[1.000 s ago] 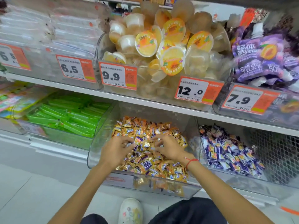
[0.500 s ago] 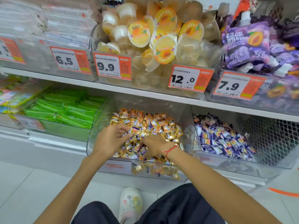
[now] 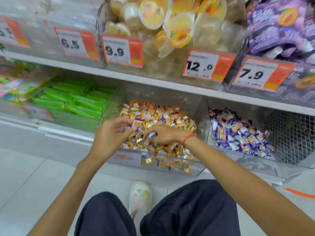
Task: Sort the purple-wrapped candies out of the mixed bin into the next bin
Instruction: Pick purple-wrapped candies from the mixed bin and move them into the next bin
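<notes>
Nearest: knees and a white shoe [image 3: 140, 195] on the floor. Both hands work in the mixed bin [image 3: 170, 166], a clear box w/ mostly orange sweets. Left hand [image 3: 111, 135] has fingers curled, pinching a wrapper at the pile's left edge; colour unclear, prob purple. Right hand [image 3: 164, 134] has fingers bent down into the heap, a purple candy [image 3: 152, 134] at its tips. Best approach, imo: pinch one wrapper by its twisted end, lift clear so no orange ones tag along. Next bin [image 3: 255, 160], just to the right, already holds purple ones.
</notes>
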